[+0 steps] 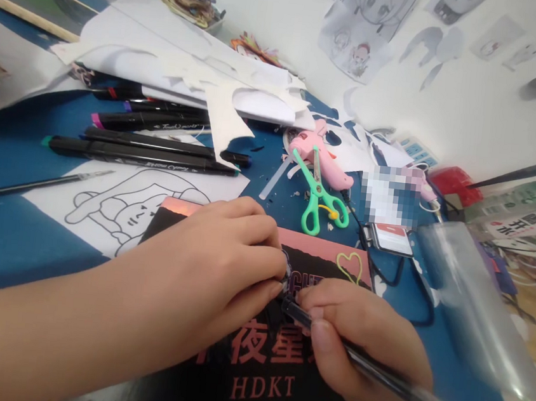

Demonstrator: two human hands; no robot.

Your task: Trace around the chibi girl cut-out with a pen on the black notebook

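Note:
My right hand (363, 338) is closed around a black pen (384, 372), whose clear rear end runs off toward the lower right. Its front end points left, close to the fingertips of my left hand (238, 248). Those left fingers are pinched together at a small dark-edged piece, mostly hidden, too little of it showing to name. Both hands are over a black and pink box (262, 388) printed with Chinese characters and "HDKT". A yellow-green heart outline (350, 266) shows on its upper right. Partly behind my left hand lies a sheet with a line drawing (127, 211).
Several black markers (148, 156) lie at the left, below cut white paper (168, 56). Green-handled scissors (315, 202) rest against a pink glue gun (324, 162). A thin black brush-like tool (25, 188) is far left. A clear plastic cylinder (477, 305) and a cable (424, 306) are at right.

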